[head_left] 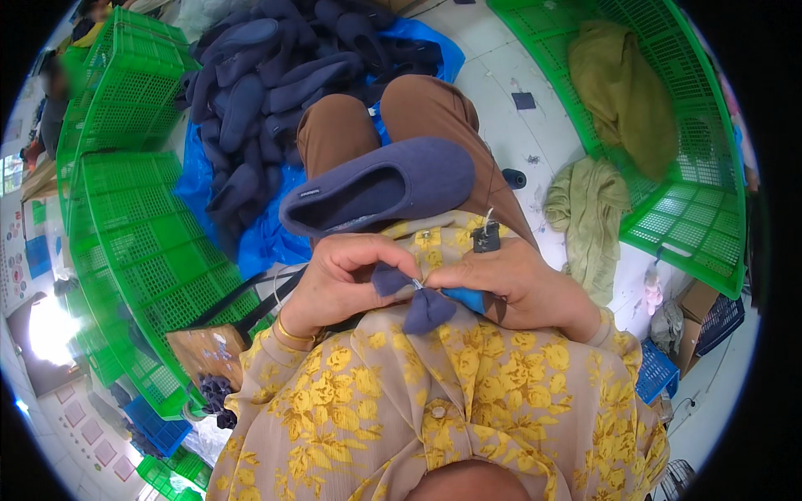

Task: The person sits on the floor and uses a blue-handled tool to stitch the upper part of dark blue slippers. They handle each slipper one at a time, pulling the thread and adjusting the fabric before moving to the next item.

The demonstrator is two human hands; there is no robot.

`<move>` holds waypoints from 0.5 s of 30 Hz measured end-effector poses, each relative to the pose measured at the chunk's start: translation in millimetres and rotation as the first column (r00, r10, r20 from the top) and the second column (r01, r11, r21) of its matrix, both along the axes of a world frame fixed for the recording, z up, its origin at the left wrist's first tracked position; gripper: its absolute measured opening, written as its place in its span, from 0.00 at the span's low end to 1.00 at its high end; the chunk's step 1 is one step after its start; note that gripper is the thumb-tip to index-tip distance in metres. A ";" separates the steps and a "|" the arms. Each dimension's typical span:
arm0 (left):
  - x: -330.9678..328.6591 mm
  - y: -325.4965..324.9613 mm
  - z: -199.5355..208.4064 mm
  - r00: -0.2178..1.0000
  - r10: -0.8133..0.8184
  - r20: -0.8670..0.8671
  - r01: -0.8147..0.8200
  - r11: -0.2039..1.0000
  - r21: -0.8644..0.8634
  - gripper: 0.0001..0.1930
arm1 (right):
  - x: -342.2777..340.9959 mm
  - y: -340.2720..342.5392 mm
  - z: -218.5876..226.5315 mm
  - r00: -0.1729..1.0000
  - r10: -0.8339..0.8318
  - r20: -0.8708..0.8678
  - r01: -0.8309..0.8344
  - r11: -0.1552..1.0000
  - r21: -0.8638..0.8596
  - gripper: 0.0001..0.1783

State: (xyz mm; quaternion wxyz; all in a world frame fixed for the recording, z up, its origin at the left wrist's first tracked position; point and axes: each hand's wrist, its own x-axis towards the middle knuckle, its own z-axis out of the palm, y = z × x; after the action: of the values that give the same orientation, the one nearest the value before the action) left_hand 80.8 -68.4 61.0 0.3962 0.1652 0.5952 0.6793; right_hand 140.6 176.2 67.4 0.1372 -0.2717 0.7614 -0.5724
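Note:
Above my lap, my left hand (pixel 355 280) pinches a small navy fabric bow (pixel 429 311). My right hand (pixel 522 288) is closed from the other side, its thumb and fingertip meeting the bow's middle, where a thin pale tip shows. Within the right palm sits a blue piece (pixel 465 297), possibly a tool handle, mostly hidden by the fingers. A black tab (pixel 485 238) with pale thread stands at the right index finger. Just beyond both hands, a navy slipper (pixel 439 177) lies across my thighs, opening up.
A large heap of navy slippers (pixel 280 83) lies on blue sheeting (pixel 280 238) ahead to the left. Green crates (pixel 138 250) line the left; another green crate (pixel 702 192) at right holds olive cloth (pixel 626 92). A dark thread spool (pixel 515 178) is on the floor by my knee.

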 end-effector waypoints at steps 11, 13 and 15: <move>5.5 -1.6 -3.3 0.999 -0.025 0.047 0.024 0.999 0.022 0.10 | -1.2 -5.5 3.4 0.999 -0.042 0.021 0.042 0.999 0.009 0.32; 6.8 0.8 -3.1 0.997 -0.021 0.076 0.019 1.000 0.019 0.09 | -0.5 -6.6 3.8 0.999 -0.041 0.034 0.040 0.999 0.030 0.30; 8.6 2.4 -3.3 0.994 -0.010 0.109 0.008 1.000 0.018 0.08 | 0.5 -8.2 2.1 0.999 -0.041 0.032 0.039 0.998 0.050 0.29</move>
State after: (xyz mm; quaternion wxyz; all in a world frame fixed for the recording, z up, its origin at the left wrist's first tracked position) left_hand 89.4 -66.0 57.6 0.4299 0.1341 0.5657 0.6908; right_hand 141.2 168.1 69.5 0.1451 -0.2434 0.7782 -0.5604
